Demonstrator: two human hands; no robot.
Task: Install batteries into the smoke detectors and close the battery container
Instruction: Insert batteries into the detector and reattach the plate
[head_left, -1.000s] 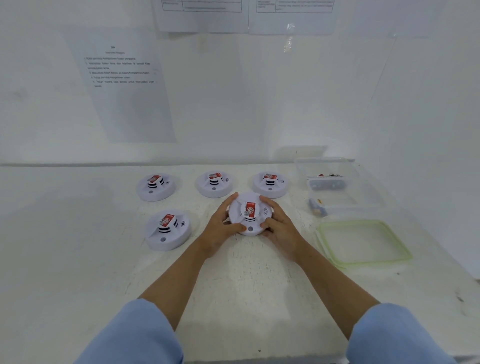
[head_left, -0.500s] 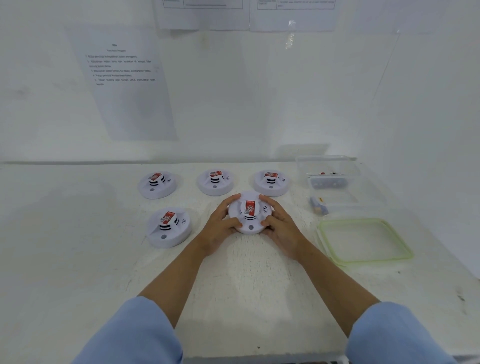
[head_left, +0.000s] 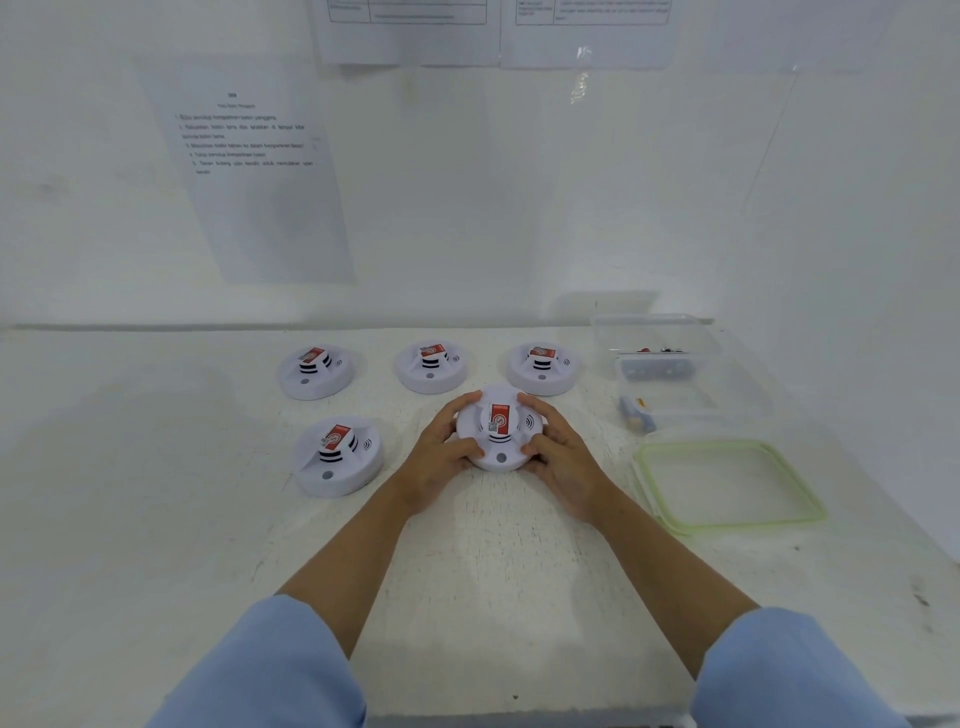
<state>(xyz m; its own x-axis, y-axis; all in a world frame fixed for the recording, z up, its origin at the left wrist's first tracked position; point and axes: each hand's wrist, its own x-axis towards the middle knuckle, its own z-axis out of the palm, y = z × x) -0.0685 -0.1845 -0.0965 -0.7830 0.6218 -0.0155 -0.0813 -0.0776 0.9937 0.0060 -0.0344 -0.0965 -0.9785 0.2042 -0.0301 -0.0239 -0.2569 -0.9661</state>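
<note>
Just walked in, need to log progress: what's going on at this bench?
A person grips one smoke detector with the left hand and right hand, on the table. Four other detectors sit behind it and to its left. The battery container at the right stands open, its green-rimmed lid lying in front of it.

**Bright, flat light with soft detail at the edges**

Even, diffuse light washes the white wall (head_left: 467, 208) and white surface (head_left: 156, 545) pale, with little contrast between them. Shadows are faint and soft-edged. A broad grey patch lies on the left of the surface, and the clear container (head_left: 660, 332) at the far right throws a dim shadow on the wall behind it. A strip of tape (head_left: 582, 78) high on the wall glints. The print on the sheet of paper (head_left: 260, 197) is too soft to read. Wide-angle distortion tilts the sheet's edges, and the near sleeves (head_left: 270, 670) look smeared.
</note>
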